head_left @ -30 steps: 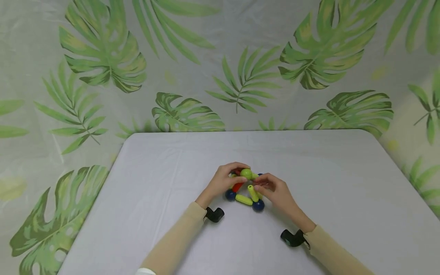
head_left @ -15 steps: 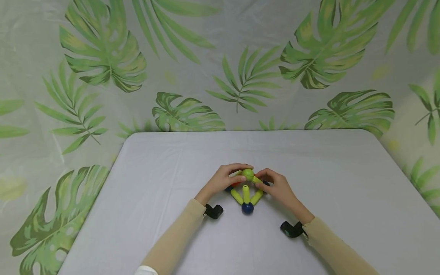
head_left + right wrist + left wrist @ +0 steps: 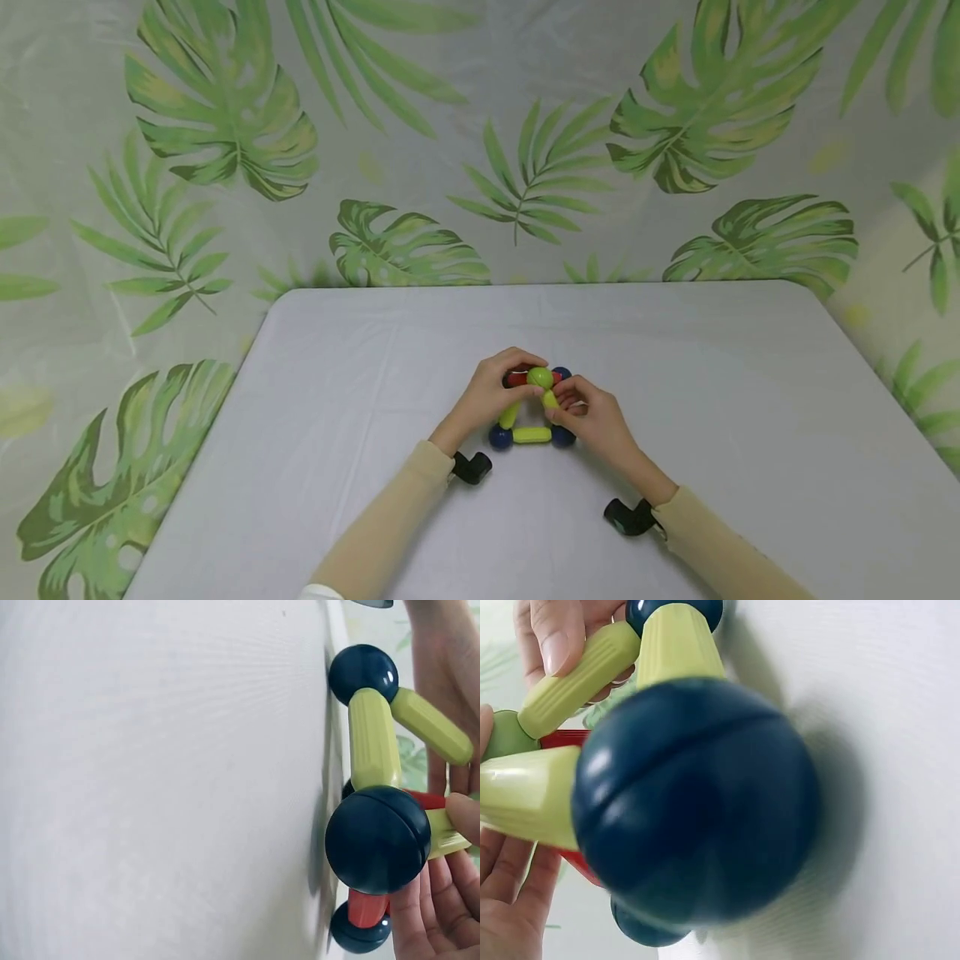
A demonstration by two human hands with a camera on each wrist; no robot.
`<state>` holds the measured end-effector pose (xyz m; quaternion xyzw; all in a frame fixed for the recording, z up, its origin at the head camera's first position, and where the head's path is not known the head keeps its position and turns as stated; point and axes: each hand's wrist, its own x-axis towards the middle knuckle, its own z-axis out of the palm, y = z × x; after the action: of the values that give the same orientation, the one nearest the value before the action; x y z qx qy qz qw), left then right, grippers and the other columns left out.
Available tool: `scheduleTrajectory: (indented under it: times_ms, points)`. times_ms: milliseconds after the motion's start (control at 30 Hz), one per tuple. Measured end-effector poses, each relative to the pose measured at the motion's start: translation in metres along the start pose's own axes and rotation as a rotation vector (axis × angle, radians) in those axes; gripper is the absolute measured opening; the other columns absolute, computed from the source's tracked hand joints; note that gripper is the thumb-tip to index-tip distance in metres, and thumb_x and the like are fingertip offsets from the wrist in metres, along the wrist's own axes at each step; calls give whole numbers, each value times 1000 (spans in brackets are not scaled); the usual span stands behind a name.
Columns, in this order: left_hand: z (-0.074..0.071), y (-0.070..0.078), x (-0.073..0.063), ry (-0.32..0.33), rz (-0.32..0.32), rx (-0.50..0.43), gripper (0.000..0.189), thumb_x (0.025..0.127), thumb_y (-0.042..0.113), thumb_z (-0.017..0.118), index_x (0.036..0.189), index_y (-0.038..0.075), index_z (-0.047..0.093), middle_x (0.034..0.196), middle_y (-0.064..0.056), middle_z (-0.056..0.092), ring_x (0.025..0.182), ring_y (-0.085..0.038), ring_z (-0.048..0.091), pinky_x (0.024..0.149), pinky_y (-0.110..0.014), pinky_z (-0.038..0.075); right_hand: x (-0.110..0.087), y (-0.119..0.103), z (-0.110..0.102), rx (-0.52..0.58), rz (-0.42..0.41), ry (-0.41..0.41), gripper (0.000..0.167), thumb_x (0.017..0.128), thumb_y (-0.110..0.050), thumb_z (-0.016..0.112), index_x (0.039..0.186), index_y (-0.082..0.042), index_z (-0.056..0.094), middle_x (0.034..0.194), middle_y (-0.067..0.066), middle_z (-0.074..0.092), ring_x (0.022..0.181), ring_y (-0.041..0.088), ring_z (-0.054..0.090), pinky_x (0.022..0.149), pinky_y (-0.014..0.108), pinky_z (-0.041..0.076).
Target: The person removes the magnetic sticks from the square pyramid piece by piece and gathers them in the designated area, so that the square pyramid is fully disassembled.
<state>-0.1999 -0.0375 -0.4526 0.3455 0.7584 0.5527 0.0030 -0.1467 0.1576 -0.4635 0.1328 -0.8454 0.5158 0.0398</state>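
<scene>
A small frame of magnetic rods and balls stands on the table between my hands. Its top is a light green ball (image 3: 539, 378), which my left hand (image 3: 489, 387) grips between thumb and fingers. My right hand (image 3: 602, 423) pinches a yellow-green rod (image 3: 551, 399) that slopes up from the near right corner towards that ball. Dark blue balls (image 3: 501, 437) form the base corners, and a yellow-green crossbar rod (image 3: 532, 435) joins the near two. Red rods (image 3: 517, 379) show at the back, partly hidden by my fingers. In the left wrist view, a blue ball (image 3: 697, 802) fills the middle.
A white cloth covers the table (image 3: 360, 367). Behind it hangs a leaf-patterned backdrop (image 3: 420, 150). Black wrist cameras (image 3: 472, 468) sit on both forearms, low over the cloth.
The frame has turned, so its crossbar rod now faces me where a single blue ball was in front half a second ago. The right hand has shifted its grip; the left stays on the green ball.
</scene>
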Motion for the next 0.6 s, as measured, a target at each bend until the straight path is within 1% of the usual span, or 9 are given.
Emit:
scheduleTrajectory:
  times_ms: [167,300,367,400,467,500,600]
  points:
    - [0,0,0,12,10,29,34,85,13,71,118,5,64,116,-6,63,107,-13,58,91,-40,48,-3,-2,1,-1,-2,12,25,80,-3,76,99,0,60,87,5,62,79,18,59,67,23,53]
    - [-3,-1,0,51,-3,37,34,87,15,69,119,5,64,116,-6,64,105,-14,59,89,-38,49,-9,-7,1,-1,-70,-9,25,80,-1,76,99,-1,61,89,6,63,79,20,61,69,27,55]
    - [-4,-1,0,68,0,37,34,87,15,69,120,6,64,116,-6,64,105,-15,59,89,-37,50,-12,-8,0,-4,-82,-29,25,80,-1,76,101,-1,61,91,6,64,82,21,62,71,28,55]
    - [-5,5,0,66,-1,32,34,87,14,69,119,4,64,115,-8,64,105,-18,60,89,-39,49,-12,-9,-2,8,-80,-36,25,81,-2,75,102,0,61,93,6,64,84,22,62,73,29,55]
    - [-5,6,-1,63,-4,41,34,87,13,70,119,4,64,116,-8,64,107,-20,59,91,-39,48,-12,-17,-6,30,-43,-47,24,83,0,72,103,3,60,96,11,64,88,25,62,76,28,54]
    - [-4,6,-1,62,-5,46,34,87,13,70,119,5,64,116,-8,65,106,-20,58,91,-39,48,-11,-17,-8,49,-25,-45,22,85,0,71,104,4,60,97,12,64,90,26,61,77,27,54]
    - [-3,11,-2,70,-31,42,34,86,10,71,118,3,64,115,-10,65,104,-22,58,91,-43,47,-5,-13,-15,91,-36,0,21,88,3,66,106,8,58,102,19,63,94,31,60,81,28,53]
